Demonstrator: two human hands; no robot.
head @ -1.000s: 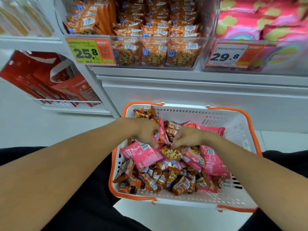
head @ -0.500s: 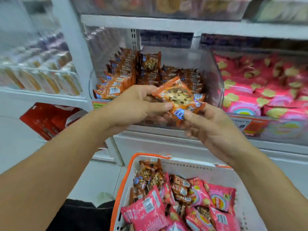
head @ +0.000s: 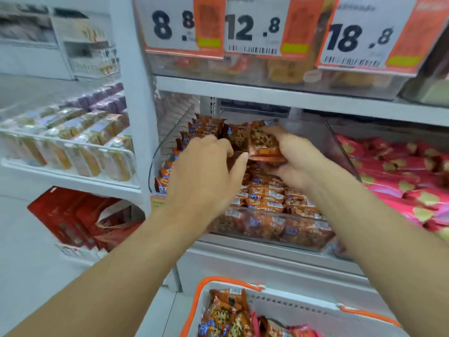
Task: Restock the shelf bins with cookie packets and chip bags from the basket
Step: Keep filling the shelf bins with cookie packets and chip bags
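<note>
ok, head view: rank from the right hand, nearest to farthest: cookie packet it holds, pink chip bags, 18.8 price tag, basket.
1. cookie packet: in the right hand itself, over the cookie bin.
2. pink chip bags: next bin, to the hand's right.
3. and 4. 18.8 price tag, on the shelf above, and basket, below at the bottom edge: too close to call.

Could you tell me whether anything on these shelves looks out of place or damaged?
Nothing stands out. The cookie packets sit in their clear bin, the pink chip bags in the next one, and the right hand is placing another cookie packet there. The picture is blurred.
</note>
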